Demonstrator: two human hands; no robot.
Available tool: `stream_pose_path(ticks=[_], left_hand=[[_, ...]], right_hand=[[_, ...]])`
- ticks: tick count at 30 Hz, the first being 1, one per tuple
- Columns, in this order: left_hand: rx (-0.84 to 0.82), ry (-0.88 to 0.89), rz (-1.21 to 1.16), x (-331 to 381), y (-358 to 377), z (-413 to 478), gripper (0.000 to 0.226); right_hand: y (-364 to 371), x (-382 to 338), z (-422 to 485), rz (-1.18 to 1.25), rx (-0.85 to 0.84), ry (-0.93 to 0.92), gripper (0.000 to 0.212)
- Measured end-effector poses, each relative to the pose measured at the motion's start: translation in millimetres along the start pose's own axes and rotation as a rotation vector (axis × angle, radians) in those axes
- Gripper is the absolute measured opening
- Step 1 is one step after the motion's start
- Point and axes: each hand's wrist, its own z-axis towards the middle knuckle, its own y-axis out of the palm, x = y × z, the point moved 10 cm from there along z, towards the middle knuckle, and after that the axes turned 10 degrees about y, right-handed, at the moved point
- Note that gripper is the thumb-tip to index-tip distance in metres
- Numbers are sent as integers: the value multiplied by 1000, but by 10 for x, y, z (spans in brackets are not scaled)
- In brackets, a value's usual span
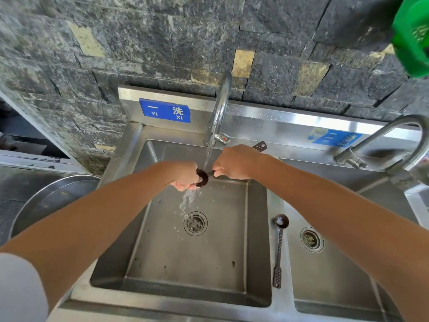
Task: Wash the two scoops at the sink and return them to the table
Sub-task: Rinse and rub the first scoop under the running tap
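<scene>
Both hands are on one scoop on my feed. The left hand has its fingers curled about the round bowl of the dark brown plastic scoop. The right hand is closed in a fist round that scoop's handle, and the handle's flat perforated end pokes out past the knuckles toward the back rim. The bowl sits right under the stream of water running from the curved chrome faucet. I can see water spilling off it toward the round strainer drain of the left stainless steel basin.

The second dark brown long-handled scoop lies apart from both hands on the steel divider between the two basins, with its small bowl away from me and its flat end nearer. Something pale shows in its bowl; I can't tell what.

Beyond the divider I see the right steel basin with its own drain and a second gooseneck faucet. A blue sign with white lettering is stuck on the backsplash behind the left basin, and a paler blue label sits behind the right one. Above them rises a dark stone-block wall. A round metal bowl stands just left of the sink, and a blurred green plastic object fills my top right corner.
</scene>
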Motion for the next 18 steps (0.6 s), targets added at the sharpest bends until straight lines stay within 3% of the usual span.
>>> stream_pose_path(ticks=[10, 16, 18], left_hand=[[6, 51, 524, 191, -129, 165, 23], [69, 94, 610, 365, -188, 176, 29], [135, 97, 447, 425, -270, 205, 27]], right_hand=[[-100, -124, 20, -167, 33, -40, 29], [-203, -137, 51, -285, 65, -29, 19], [-254, -79, 59, -299, 90, 16, 14]])
